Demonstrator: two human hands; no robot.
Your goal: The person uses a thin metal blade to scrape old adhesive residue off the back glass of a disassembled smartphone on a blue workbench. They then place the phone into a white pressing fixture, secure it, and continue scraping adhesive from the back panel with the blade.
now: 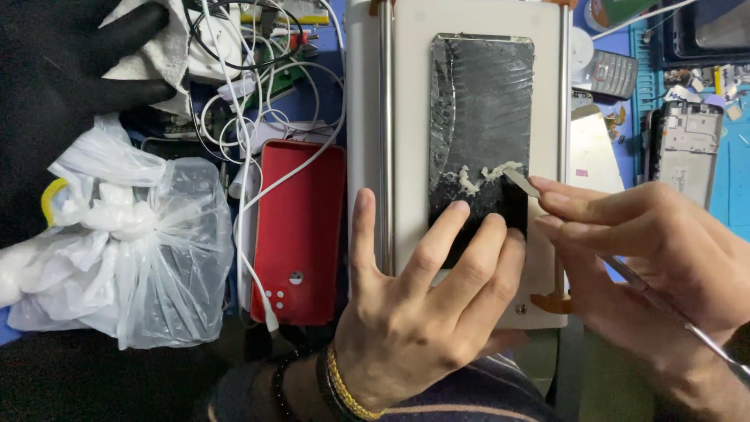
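Glass, cracked and black, is what I am working on: a phone screen panel [480,133] lying flat on a pale grey plate [469,70] in the middle of the bench [730,180]. I am pressing my left hand [426,305] down on its lower end, fingers [445,234] spread wide and gripping nothing, just pinning it. My right hand [641,242] is pinching a thin metal scraper [522,183], fingers closed tight round its shaft, the flat tip touching the glass near the right edge. I judge I am partway through scraping off old adhesive; the next stroke is calling for a shallow blade angle and steady pressure so the tip is not digging in. Whitish glue crumbs [480,176] are bunching up just beside the tip, and the upper glass is looking streaked and shattered at the left. A red phone case [301,234], white cables [258,133] and a knotted plastic bag [133,250] are lying to the left.
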